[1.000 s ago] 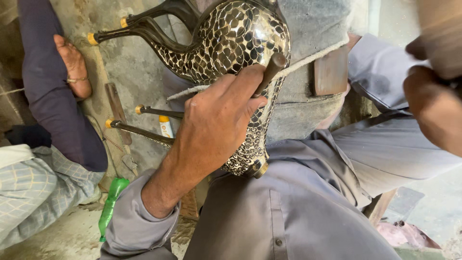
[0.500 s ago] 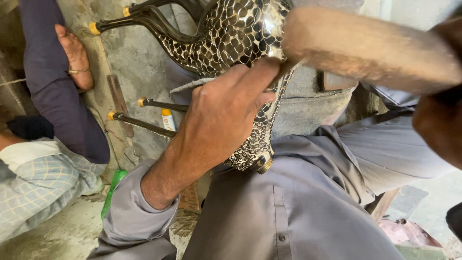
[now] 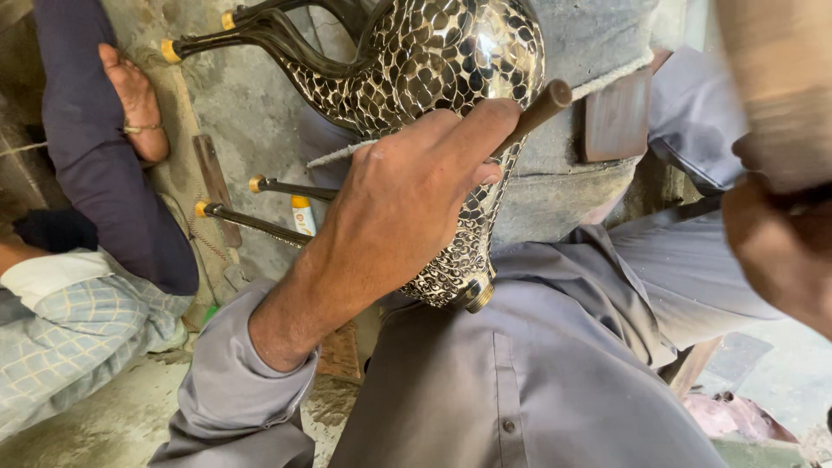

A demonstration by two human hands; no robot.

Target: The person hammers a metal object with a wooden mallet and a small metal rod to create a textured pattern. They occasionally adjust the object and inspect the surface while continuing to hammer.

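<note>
A dark metal animal figure point(image 3: 433, 61) with a shiny scale pattern lies across my lap, its thin brass-tipped legs point(image 3: 260, 221) pointing left. My left hand point(image 3: 407, 208) presses on its body and grips a short rod-like punch point(image 3: 542, 108), whose blunt end sticks out past my fingers. At the right edge, my right hand point(image 3: 780, 251) is blurred and closed on the handle of a wooden mallet point(image 3: 776, 78). The mallet head is up at the top right, away from the punch.
The figure rests against a grey padded support point(image 3: 563, 182) with a small wooden block point(image 3: 617, 117) beside it. Another person sits at the left, with a dark trouser leg, a bare foot point(image 3: 130, 95) and checked cloth point(image 3: 61, 347). Rough concrete floor lies below.
Half a second ago the mallet lay across the punch's end; it has now lifted back to the upper right. My left hand and the figure have hardly moved.
</note>
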